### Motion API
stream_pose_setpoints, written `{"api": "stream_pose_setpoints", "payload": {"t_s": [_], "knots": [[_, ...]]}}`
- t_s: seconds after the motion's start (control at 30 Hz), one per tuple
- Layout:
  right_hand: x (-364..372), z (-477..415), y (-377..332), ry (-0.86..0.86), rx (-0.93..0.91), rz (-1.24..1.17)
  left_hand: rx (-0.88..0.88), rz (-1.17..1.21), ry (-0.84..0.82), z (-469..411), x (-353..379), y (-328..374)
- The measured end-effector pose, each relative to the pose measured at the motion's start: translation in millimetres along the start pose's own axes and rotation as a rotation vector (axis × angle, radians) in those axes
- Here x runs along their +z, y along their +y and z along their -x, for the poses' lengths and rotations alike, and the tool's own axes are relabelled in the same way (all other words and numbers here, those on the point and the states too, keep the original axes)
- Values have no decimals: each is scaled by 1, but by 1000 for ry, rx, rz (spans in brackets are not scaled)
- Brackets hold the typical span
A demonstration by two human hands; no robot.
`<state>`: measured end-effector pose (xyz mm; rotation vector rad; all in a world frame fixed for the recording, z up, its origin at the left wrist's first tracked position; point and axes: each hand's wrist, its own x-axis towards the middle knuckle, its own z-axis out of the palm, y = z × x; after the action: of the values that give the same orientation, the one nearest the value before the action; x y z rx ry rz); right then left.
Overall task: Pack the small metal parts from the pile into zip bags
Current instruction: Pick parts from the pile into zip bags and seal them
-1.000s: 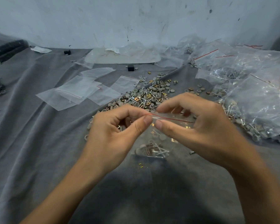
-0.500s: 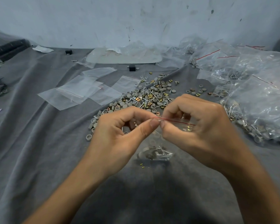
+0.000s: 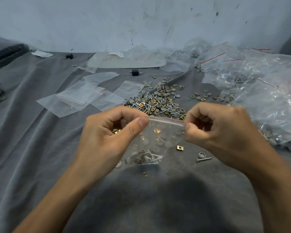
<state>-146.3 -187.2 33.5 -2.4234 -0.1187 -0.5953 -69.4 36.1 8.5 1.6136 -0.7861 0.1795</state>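
Head view. Your left hand (image 3: 107, 137) pinches the small clear zip bag (image 3: 158, 138), red line along its seal, at the top left corner, thumb against curled forefinger. Your right hand (image 3: 222, 132) pinches the top right corner the same way. The seal strip is stretched between the two grips and the bag hangs below them, with screws and grey caps bunched at its bottom. Whether the bag touches the cloth: cannot tell.

The pile of grey caps, silver screws and gold square clips (image 3: 158, 101) lies at 12 o'clock from the bag, just beyond your knuckles. Flat empty clear bags (image 3: 77, 96) lie at 10 o'clock and a heap of filled clear bags (image 3: 267, 98) at 2 o'clock. A loose gold clip (image 3: 179, 147) lies at 4 o'clock.

The surface is a wrinkled grey cloth (image 3: 40, 148), with a scuffed white wall (image 3: 141, 22) behind it.
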Motion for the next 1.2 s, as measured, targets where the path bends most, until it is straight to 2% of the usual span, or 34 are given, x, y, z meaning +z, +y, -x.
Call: {"api": "stream_pose_setpoints", "payload": {"t_s": [0.2, 0.4, 0.8, 0.97, 1.1, 1.2], "knots": [[6, 0, 4, -27, -25, -122, -33, 29, -2, 1, 0, 2], [12, -2, -4, 69, -98, -263, -75, 58, 12, 0, -1, 5], [0, -1, 13, 41, -1, -312, -102, 72, 40, -1, -1, 4], [-2, 0, 13, 60, -30, -318, -133, 92, 43, -2, -1, 3], [3, 1, 14, -43, 33, -502, -154, 122, 74, -4, -4, -3], [8, 1, 17, -75, 37, -469, -177, 150, 58, -5, -3, -5]]}}
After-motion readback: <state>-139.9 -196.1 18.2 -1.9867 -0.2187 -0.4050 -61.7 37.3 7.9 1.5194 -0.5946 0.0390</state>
